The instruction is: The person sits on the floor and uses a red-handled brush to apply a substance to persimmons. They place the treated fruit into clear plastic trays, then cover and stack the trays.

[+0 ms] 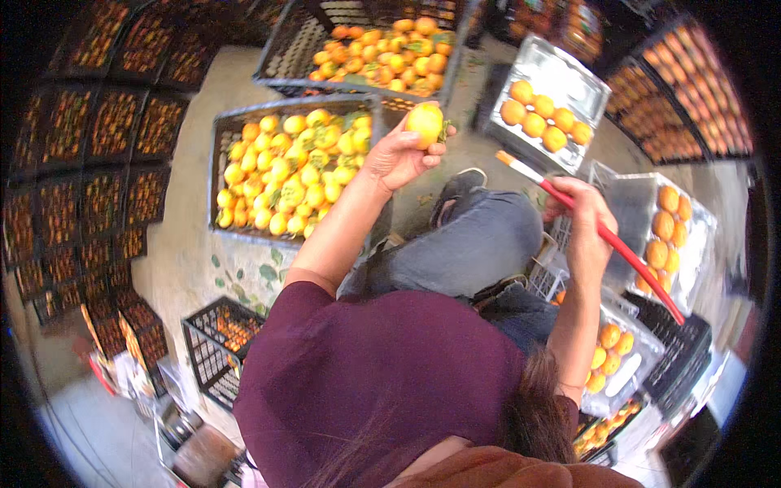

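A yellow-orange persimmon (424, 125) with a green calyx is gripped in my left hand (406, 152), above the near corner of a black crate. My right hand (583, 204) holds a long red-handled brush (628, 256) with a white ferrule. Its pale orange bristles point up and left, towards the fruit but apart from it. Below and left of my left hand stands a plastic crate (215, 152) full of yellow persimmons (293, 174). Beyond my right hand lies a clear-lined box (573, 67) with several orange persimmons (543, 116) in it.
Another crate (268, 61) of persimmons stands at the top. More lined boxes of fruit, one a box (698, 244), sit at my right. Stacked crates (91, 122) line the left side. A black crate (201, 360) is at lower left. Leaves (268, 271) litter the floor.
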A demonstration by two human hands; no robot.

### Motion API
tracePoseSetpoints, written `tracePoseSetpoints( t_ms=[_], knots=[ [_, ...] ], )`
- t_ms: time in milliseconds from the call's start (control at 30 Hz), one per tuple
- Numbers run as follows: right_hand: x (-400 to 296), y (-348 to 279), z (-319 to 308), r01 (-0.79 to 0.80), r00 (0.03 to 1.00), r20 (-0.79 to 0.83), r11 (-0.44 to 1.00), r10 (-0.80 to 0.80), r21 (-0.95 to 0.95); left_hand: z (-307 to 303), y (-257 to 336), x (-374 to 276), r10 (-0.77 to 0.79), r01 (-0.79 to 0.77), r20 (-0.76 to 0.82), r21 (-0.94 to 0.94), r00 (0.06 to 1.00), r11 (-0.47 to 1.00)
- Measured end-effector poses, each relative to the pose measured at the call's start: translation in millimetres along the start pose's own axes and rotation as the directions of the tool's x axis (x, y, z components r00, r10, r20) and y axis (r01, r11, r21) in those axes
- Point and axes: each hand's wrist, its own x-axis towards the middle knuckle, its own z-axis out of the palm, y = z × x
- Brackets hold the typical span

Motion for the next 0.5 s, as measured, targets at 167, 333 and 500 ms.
tracePoseSetpoints(
  t_ms=[167, 333, 500],
  knots=[
    [-5.5, 17.1, -21.5, 0.061, 0.997, -0.043, 0.996, -0.058, 0.060, 14.1, -47.0, 58.9, -0.274, 0.279, 0.069, -0.075, 0.959, 0.957],
    [-7.3, 29.5, -40.4, 0.086, 0.989, -0.116, 0.996, -0.089, -0.029, 32.3, -86.3, 80.1, -0.381, 0.374, -0.047, -0.116, 0.923, 0.920],
    [-2.2, 41.8, -48.7, 0.079, 0.993, -0.078, 0.985, -0.092, -0.151, 42.6, -107.9, 84.5, -0.458, 0.449, -0.123, -0.094, 0.880, 0.888]
  ],
)
